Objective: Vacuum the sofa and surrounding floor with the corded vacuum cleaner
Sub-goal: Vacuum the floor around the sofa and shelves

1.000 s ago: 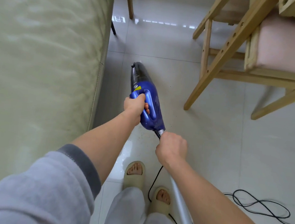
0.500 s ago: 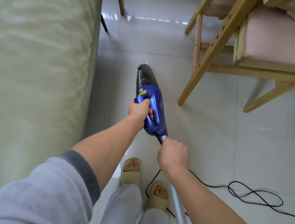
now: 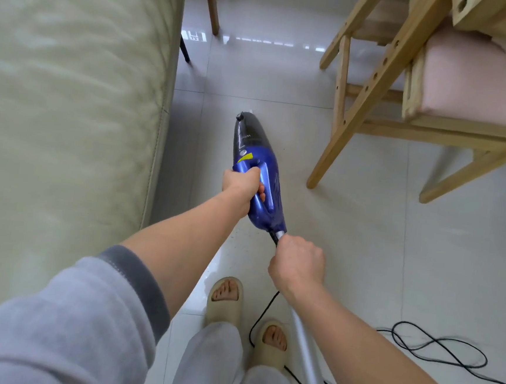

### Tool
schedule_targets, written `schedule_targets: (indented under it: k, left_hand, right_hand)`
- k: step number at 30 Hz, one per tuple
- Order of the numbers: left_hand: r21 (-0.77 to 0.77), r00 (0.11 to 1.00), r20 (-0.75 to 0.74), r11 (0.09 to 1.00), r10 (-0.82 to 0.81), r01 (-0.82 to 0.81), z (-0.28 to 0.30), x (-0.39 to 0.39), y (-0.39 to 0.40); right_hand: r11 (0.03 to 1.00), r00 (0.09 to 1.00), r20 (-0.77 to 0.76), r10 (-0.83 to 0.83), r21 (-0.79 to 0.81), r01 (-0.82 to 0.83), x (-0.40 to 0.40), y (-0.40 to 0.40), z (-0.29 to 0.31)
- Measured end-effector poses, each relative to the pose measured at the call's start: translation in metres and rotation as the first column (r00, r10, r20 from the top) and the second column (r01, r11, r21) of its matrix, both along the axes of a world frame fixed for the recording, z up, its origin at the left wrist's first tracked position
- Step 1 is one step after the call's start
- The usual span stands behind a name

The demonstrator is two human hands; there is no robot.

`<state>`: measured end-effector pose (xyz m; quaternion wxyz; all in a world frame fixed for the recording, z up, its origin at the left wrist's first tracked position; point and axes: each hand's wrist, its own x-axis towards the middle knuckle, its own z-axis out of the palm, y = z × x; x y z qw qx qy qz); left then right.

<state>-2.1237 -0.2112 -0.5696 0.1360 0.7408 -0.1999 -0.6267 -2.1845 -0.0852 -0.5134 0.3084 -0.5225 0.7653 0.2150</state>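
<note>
Blue-and-black plastic handheld vacuum body (image 3: 258, 174) is held over pale floor tiles (image 3: 363, 247), long axis pointing fwd, beside beige sofa (image 3: 70, 99). Handle gripped by left hand (image 3: 241, 183); silver metal tube (image 3: 307, 359) clenched by right hand (image 3: 297, 264), nearer the body.

Beside one pale green upholstered sofa (image 3: 69, 114): one blue handheld vacuum cleaner (image 3: 257, 177), one black power cord (image 3: 434, 348), two beige slippers (image 3: 226, 293).

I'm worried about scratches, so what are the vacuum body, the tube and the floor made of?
Vacuum body: apparently glossy blue moulded plastic, with soft highlights. Tube: likely brushed metal, silver-grey and matte. Floor: seemingly polished pale tile, with grout lines and mirror-like reflections.
</note>
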Motion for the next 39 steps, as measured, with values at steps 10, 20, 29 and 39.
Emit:
schedule_targets:
  k: [10,20,29,39]
  left_hand:
    - [0.027,0.986,-0.049,0.987,0.158,-0.157,-0.006,0.007,-0.015]
    - [-0.043,0.99,-0.076,0.992,0.119,-0.122,-0.014,0.0,-0.089]
    - [-0.098,0.998,-0.065,0.995,0.015,-0.021,-0.041,-0.013,-0.145]
    - [-0.13,0.987,-0.095,0.984,-0.132,0.119,-0.042,-0.037,-0.173]
  right_hand:
    - [0.997,0.998,-0.01,0.057,-0.06,-0.057,-0.006,-0.015,0.006]
    - [0.982,0.995,-0.06,0.077,-0.17,-0.086,-0.002,-0.083,-0.027]
    - [0.969,0.99,-0.126,0.066,-0.228,-0.094,-0.017,-0.148,-0.065]
    - [0.967,0.993,-0.121,-0.012,-0.256,-0.02,-0.032,-0.179,-0.084]
